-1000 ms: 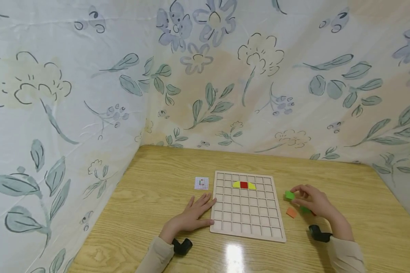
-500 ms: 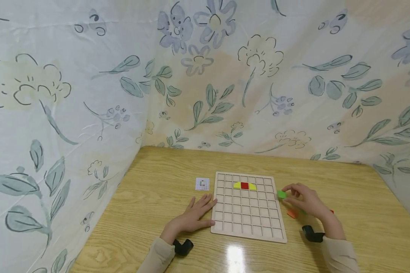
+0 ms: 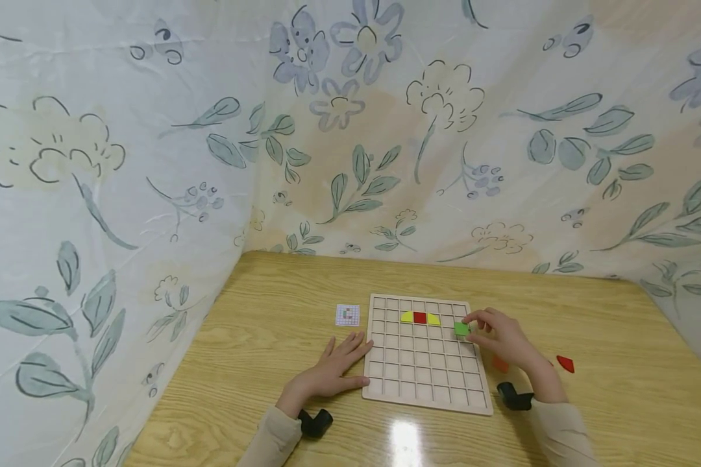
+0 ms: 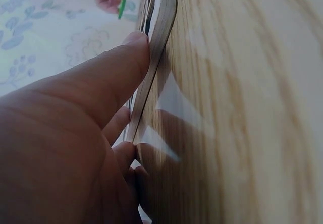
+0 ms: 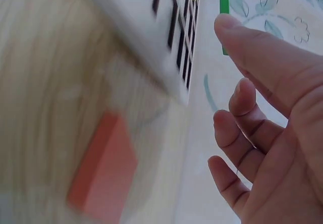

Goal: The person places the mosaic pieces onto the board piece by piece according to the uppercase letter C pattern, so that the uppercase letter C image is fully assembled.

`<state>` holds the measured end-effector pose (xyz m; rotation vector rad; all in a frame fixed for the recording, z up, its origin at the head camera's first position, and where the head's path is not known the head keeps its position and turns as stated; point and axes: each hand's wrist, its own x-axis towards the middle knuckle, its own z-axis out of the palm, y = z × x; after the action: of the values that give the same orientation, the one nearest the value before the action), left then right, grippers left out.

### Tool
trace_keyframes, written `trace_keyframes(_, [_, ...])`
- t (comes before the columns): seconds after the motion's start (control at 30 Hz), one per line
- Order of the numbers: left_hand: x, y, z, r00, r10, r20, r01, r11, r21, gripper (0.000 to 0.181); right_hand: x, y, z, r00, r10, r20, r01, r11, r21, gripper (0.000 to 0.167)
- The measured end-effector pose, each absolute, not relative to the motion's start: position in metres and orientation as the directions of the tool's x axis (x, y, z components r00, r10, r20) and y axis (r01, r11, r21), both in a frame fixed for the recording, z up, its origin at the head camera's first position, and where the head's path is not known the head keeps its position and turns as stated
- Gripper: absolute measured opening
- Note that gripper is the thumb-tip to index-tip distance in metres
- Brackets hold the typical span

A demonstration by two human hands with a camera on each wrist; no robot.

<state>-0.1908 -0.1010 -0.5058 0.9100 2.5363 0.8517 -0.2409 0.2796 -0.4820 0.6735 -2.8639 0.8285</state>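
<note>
Behind everything we see a large white hanging cloth (image 3: 321, 246) printed with blue-green leaves and lilac flowers, meeting the far edge of the light wood-grain table (image 3: 269, 298). On that table, between its left and right edges, a pale wooden gridded board (image 3: 422, 360) lies flat. The left hand (image 3: 330, 374) rests at the board's left edge, its fingers straight and spread wide, thumb and forefinger touching the rim. The right hand (image 3: 507, 338) is over the board's right edge, its fingers drawn narrow in a pinch. Just left of the board, near its far left corner, lies a white printed card (image 3: 347, 315). Toward the table's right edge we find an orange flat block (image 5: 103, 171) and, farther right, a red quarter-round tile (image 3: 566, 364). Between the right hand's fingers we see a green square tile (image 3: 461, 329), held over the board near its far right corner. In the board's second row from the far edge sits a red square tile (image 3: 420, 318), with a yellow quarter-round tile on each side (image 3: 407, 317).
</note>
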Motion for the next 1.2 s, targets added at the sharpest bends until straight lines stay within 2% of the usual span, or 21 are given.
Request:
trace_keyframes(0.63, [-0.191,-0.100,-0.508,-0.750,0.657,-0.081,0.484,0.627,0.611,0.069,-0.250,0.226,-0.477,-0.885,-0.429,0.180,-0.458,0.737,-0.497,0.023])
trace_keyframes(0.87, [-0.190,-0.100,-0.507,-0.756,0.649,-0.084,0.470,0.628,0.620,0.070,-0.254,0.208,-0.477,-0.903,-0.408,0.137,-0.416,0.749,-0.516,0.023])
trace_keyframes(1.2, [-0.190,-0.100,-0.506,-0.758,0.646,-0.084,0.468,0.630,0.620,0.070,-0.257,0.189,-0.481,-0.901,-0.404,0.158,-0.424,0.747,-0.511,0.024])
